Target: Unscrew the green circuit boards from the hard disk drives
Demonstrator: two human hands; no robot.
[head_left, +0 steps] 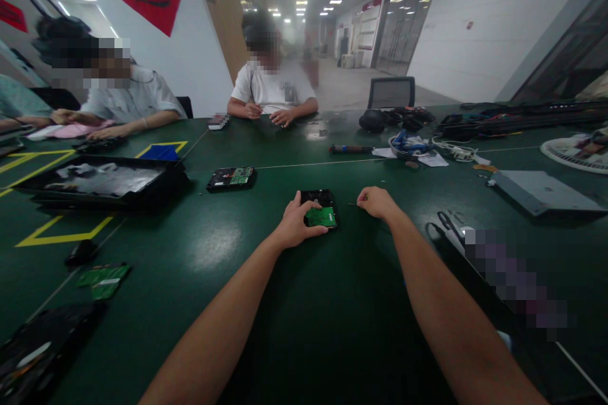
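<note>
A hard drive [321, 216] with a green circuit board lies in front of me on the dark green table. My left hand [299, 223] grips it from the left, its thumb along the near edge and its fingers over the top. To the right of the drive, my right hand [375, 202] is at the tabletop with thumb and fingertips pinched together. What they hold, if anything, is too small to make out. Tiny screws [352, 204] appear to lie just left of those fingertips.
A second hard drive [231, 178] and a black tray [104, 180] lie to the left. Nearer are a loose green circuit board [104, 280] and a black part [52, 335]. A screwdriver [351, 149] lies beyond; a metal case [546, 193] is right. Two people [273, 92] [137, 98] sit opposite.
</note>
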